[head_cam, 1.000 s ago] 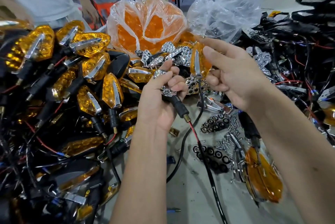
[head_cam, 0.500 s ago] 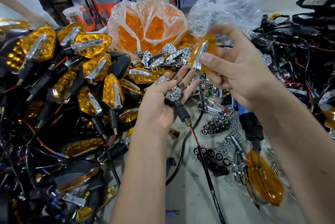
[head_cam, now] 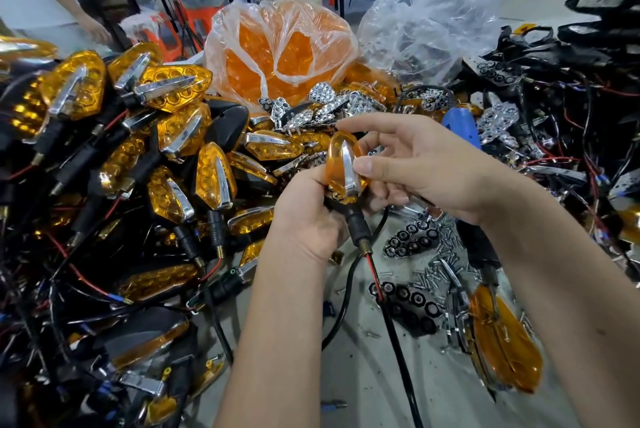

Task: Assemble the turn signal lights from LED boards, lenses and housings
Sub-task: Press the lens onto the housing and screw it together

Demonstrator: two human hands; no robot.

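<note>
Left hand (head_cam: 308, 216): fingers curled round the black plastic housing (head_cam: 337, 204) of a turn signal, grasping it from below and from the left.
Right hand (head_cam: 426, 174): thumb and fingertips pinch the amber translucent lens with a chrome centre strip (head_cam: 341, 168), pressing it down onto the housing; the index finger stretches out above the lens.
Lens and housing: held together in the air over the middle of the desk, lens uppermost and facing the camera.
Black threaded stem (head_cam: 358, 232): projects down and to the right from the housing, just beside the left palm.
Red and black wires (head_cam: 381, 292): leave the stem and trail toward the near edge of the desk.
Pile of assembled amber turn signals (head_cam: 156, 150): heaped along the left side of the desk (black stems and wires tangled among them).
Clear plastic bag of amber lenses (head_cam: 280, 50): at the far edge of the desk, behind the hands.
Chrome reflector inserts (head_cam: 322, 105): loose heap in front of the bag.
Small silver screws (head_cam: 440, 261): scattered on the grey desk surface (head_cam: 363, 375) to the right of the hands.
Loose amber lens (head_cam: 505, 344): lies near the right forearm, toward the near right corner.
Black wired parts (head_cam: 571, 98): piled along the right side of the desk.
</note>
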